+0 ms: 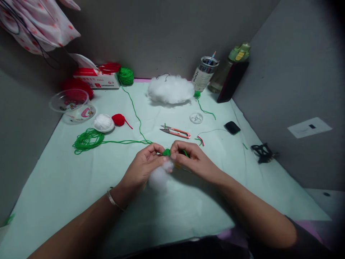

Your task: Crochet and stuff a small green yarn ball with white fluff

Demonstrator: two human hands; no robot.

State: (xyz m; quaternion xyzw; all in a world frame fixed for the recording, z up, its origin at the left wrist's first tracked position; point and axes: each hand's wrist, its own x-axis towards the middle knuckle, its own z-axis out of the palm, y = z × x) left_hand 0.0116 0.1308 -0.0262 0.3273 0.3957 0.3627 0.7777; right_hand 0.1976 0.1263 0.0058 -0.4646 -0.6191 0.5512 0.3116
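Just in front of the scissors (175, 132), the left hand (142, 169) and right hand (192, 158) meet, both pinching a small green knitted piece (166, 152). A tuft of white stuffing (159, 177) hangs under it, against the left palm. Green yarn (87, 139) lies coiled well left of the scissors.

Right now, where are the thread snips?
In the head view, the thread snips lie on the table cover just beyond both hands, between the white stuffing pile and the right hand.
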